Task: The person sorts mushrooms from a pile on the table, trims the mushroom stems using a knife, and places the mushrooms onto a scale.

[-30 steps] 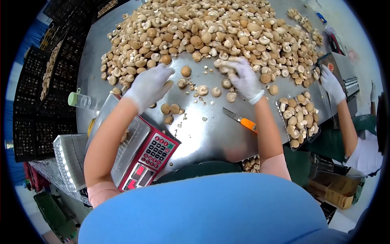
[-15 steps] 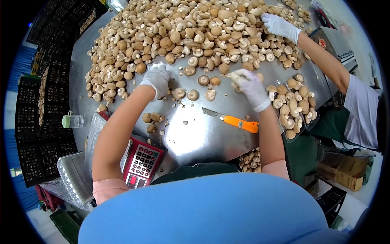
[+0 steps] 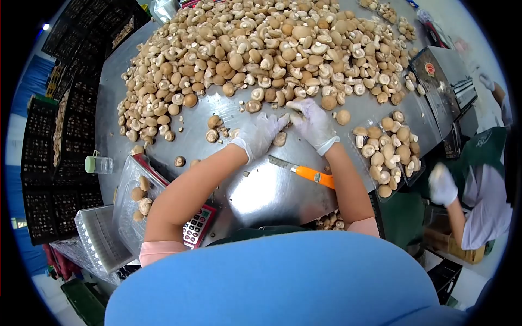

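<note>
- My left hand [image 3: 260, 135] and right hand [image 3: 312, 124] are cupped narrow around a few loose mushrooms [image 3: 280, 139] on the counter [image 3: 261, 190], by the big pile [image 3: 261, 49]; can't tell if either actually grips one.
- Slick steel, so they could skid off.
- The orange-handled knife [image 3: 304, 171] lies just under my wrists, so dragging back could catch it.

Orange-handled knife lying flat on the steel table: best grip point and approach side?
Grip the orange-handled knife by the orange handle, probably from above and the right hand side. It lies flat on the steel table, the bare blade pointing toward the left forearm, the handle end by the right forearm and otherwise clear.
</note>
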Tool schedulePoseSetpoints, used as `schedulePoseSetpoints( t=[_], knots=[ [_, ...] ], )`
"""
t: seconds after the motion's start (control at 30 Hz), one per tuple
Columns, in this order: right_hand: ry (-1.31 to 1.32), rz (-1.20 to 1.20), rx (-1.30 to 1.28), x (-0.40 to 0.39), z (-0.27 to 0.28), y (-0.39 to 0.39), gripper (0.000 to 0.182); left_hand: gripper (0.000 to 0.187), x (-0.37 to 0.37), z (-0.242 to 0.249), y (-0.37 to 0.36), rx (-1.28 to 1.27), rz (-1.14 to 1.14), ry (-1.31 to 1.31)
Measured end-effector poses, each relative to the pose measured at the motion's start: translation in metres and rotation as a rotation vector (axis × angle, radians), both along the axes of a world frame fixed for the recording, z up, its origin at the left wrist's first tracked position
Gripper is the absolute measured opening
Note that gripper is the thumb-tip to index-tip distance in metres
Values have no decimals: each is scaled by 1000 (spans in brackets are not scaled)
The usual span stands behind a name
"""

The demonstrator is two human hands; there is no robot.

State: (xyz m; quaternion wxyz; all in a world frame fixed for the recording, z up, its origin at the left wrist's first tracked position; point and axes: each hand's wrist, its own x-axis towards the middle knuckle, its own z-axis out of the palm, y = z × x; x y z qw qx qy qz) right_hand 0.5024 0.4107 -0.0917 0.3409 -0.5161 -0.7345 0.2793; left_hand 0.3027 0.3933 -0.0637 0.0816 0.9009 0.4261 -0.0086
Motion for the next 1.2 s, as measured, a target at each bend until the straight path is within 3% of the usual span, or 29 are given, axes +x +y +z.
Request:
schedulePoseSetpoints(
  t=[0.07, 0.13, 0.2, 0.4, 0.43, 0.47, 0.6, 0.63, 0.73, 0.8, 0.87, 0.93, 1.03, 1.07, 1.13, 1.17, 1.2],
  knots=[
    [-92, -56, 21, -10, 14, 14, 43, 52, -1, 0, -6, -26, 21, 61],
    [-454, -22, 130, -28, 40, 28, 44, 47, -5, -1, -8, -5, 14, 57],
    [-677, 60, 30, -45, 36, 45, 54, 42, -7, 0, -9, 0, 84, 37],
    [-770, 12, 19, -71, 37, 56, 46, 30, -29, 9, 6, 99, 213, -249],
    [-808, -5, 26, -71, 33, 53, 43, 26, -31, 17, 22, -77, 298, -154],
    [-845, -26, 34, -71, 29, 50, 40, 23, -42, 14, 30, 55, 240, -273],
    [-663, -38, -44, -60, 39, 41, 34, 44, -66, 11, 89, 300, 253, -505],
    [-673, -50, -41, -62, 42, 37, 32, 56, -67, 21, 100, 207, 336, -460],
    [-753, -44, 25, -63, 33, 41, 33, 66, -58, 36, 130, 256, 318, -426],
    [-707, -36, 57, -54, 26, 46, 34, 70, -49, 33, 157, 449, 158, -384],
    [-624, 28, 38, -44, 22, 50, 34, 72, -33, 33, 179, 502, 169, -390],
    [-575, 60, 6, -34, 27, 47, 41, 64, -26, 35, 199, 349, 259, -406],
    [-159, 115, -28, -17, 16, 41, 57, 55, -24, 18, 223, 219, 336, -335],
    [-162, 107, -27, -12, 4, 42, 57, 55, -23, 16, 226, 219, 328, -339],
    [375, 117, -33, -8, 0, 39, 54, 51, -17, 27, 219, 184, 375, -161],
    [597, 113, -263, -5, 6, 34, 52, 48, -15, 34, 217, 212, 387, -129],
    [597, 108, -266, 0, 19, 29, 52, 48, -16, 33, 218, 208, 382, -129]
  ],
)
